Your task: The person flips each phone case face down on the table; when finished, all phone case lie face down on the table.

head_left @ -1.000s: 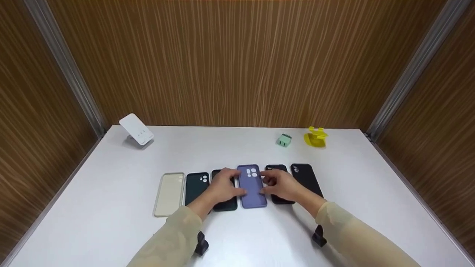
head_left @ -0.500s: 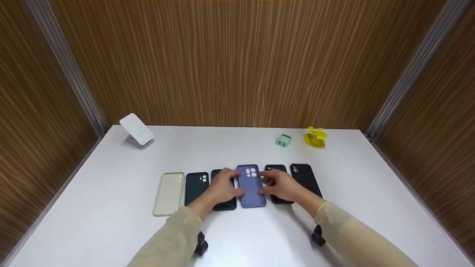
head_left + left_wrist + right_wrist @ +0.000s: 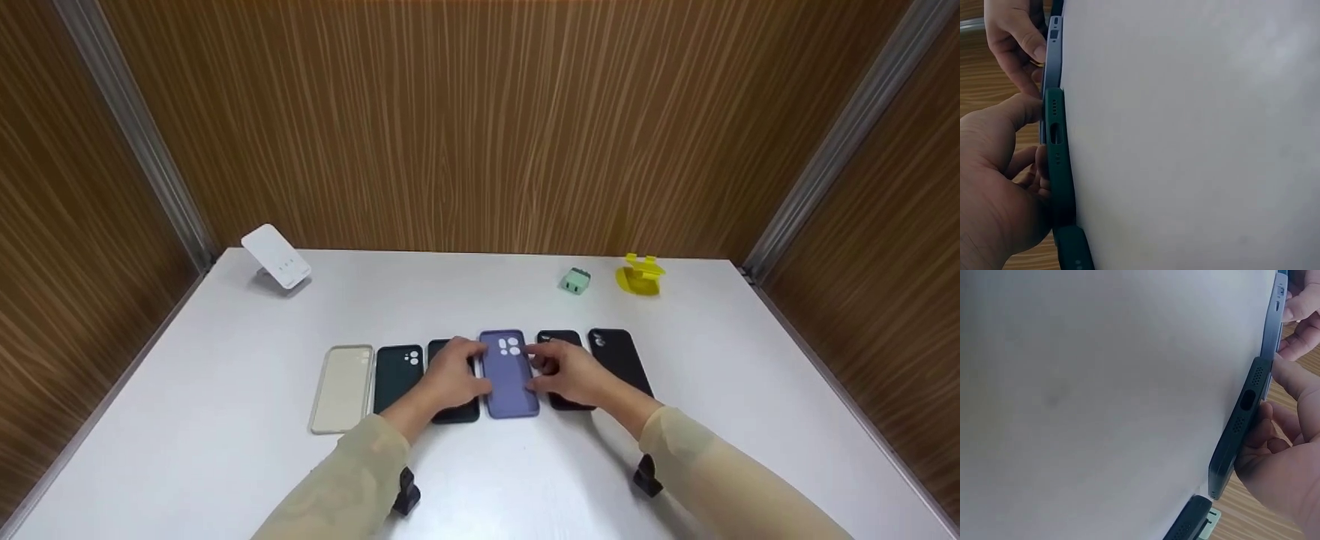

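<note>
A purple phone case (image 3: 510, 386) with camera cutouts lies flat in a row of phone cases on the white table. My left hand (image 3: 451, 376) holds its left edge with thumb and fingertips, the wrist passing over a dark case (image 3: 456, 414). On the opposite edge, the thumb and index finger of my right hand (image 3: 571, 373) grip the purple case, while that hand partly covers a black case (image 3: 571, 403). The left wrist view shows the end of a green case (image 3: 1061, 174) beneath the left hand; a dark case end (image 3: 1237, 430) sits under the right hand in the right wrist view.
Left in the row are a cream case (image 3: 343, 390) and a dark green case (image 3: 395, 375); a black case (image 3: 621, 364) ends it at right. Behind stand a white stand (image 3: 276, 256), a green charger plug (image 3: 577, 281) and a yellow holder (image 3: 640, 276). Wood-grain panels enclose the table.
Both hands stay at the purple case's edges, with only tiny finger shifts. The whole view has moved very slightly; the row of cases keeps its layout.
</note>
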The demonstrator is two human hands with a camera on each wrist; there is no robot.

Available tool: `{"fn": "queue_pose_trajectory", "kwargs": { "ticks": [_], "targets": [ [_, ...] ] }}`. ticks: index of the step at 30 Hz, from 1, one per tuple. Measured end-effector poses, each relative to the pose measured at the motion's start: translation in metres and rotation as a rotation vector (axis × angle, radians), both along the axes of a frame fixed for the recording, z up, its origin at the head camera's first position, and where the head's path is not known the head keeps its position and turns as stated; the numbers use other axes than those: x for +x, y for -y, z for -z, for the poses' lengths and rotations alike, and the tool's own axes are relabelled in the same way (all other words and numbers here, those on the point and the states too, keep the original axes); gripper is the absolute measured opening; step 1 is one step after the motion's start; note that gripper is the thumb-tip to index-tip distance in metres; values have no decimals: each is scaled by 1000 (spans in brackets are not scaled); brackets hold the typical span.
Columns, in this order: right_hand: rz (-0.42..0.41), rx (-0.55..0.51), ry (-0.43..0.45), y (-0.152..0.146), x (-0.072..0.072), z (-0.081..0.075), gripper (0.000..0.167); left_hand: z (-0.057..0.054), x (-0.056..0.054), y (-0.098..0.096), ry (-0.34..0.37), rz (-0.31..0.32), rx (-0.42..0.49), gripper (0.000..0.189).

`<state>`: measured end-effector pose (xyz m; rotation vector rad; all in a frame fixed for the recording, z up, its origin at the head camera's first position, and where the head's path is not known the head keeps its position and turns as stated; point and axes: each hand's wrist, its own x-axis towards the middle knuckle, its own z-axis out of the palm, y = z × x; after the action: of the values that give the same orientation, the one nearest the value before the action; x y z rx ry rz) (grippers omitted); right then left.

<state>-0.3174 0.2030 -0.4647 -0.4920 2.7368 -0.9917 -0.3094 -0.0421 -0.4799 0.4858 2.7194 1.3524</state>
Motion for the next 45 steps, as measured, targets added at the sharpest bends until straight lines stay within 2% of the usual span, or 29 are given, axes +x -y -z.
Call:
{"fn": "queue_pose_trajectory", "kwargs": {
  "ticks": [7,10,16,20,25,35,40,45],
  "targets": [
    [7,25,-21,2,2,-3,56,-5,-1,-4,17,-24,20,60],
    [-2,33,-54,3,2,-5,53,-11,0,-4,1,-28,2,59],
    [-42,85,-156,3,5,-6,54,-22,3,-10,-43,-57,-92,58],
    [-75,105,-213,2,6,-5,55,-27,5,-14,-84,-51,-104,58],
    [-85,121,-198,4,6,-7,57,-28,7,-16,-85,-57,-77,61],
    [-109,118,-175,8,5,-11,57,-27,9,-19,-44,-80,-2,61],
    [-120,112,-142,11,2,-12,57,-28,9,-18,-2,-86,54,61],
    [-134,87,-127,13,-1,-13,58,-27,9,-16,-1,-73,119,61]
  ]
}}
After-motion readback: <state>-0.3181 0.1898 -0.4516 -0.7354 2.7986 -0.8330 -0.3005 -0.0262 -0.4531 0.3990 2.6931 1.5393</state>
